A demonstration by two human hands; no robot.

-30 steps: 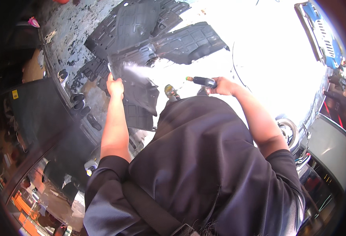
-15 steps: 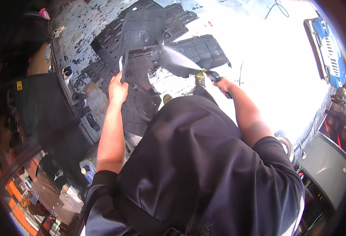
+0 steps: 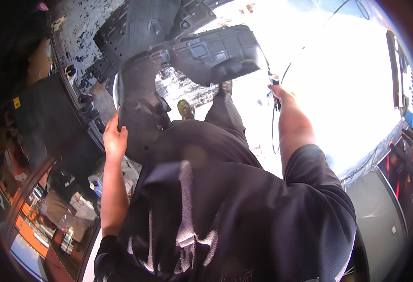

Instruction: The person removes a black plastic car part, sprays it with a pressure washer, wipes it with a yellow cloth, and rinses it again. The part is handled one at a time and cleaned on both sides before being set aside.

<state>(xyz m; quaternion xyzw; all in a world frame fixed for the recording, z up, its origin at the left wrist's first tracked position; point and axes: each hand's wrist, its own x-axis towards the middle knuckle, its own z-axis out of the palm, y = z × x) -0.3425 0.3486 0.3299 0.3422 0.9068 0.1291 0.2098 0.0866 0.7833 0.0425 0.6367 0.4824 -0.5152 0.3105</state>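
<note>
A large black moulded plastic panel [image 3: 143,101], like a car undertray, stands tilted in front of me. My left hand [image 3: 115,138] is closed on its left edge, fingers on the outer side. More flat black panels [image 3: 150,21] lie on the floor beyond it. Out to the right, my right hand [image 3: 277,89] is wrapped round a dark spray gun [image 3: 273,78], its nozzle pointing away from me. No spray shows from it now. Part of the gun is lost in glare and behind the fingers.
A thin dark hose [image 3: 274,129] hangs near my right hand. Shoes [image 3: 91,110] line the sill of a dark doorway on the left. A blue and white object [image 3: 411,91] stands at the far right, by a grey panel [image 3: 378,202]. Strong glare washes out the right-hand floor.
The water spray has stopped showing. My right hand with the spray gun has swung right, off the panels. My left hand has come nearer and left, and the held panel has tilted up toward me.
</note>
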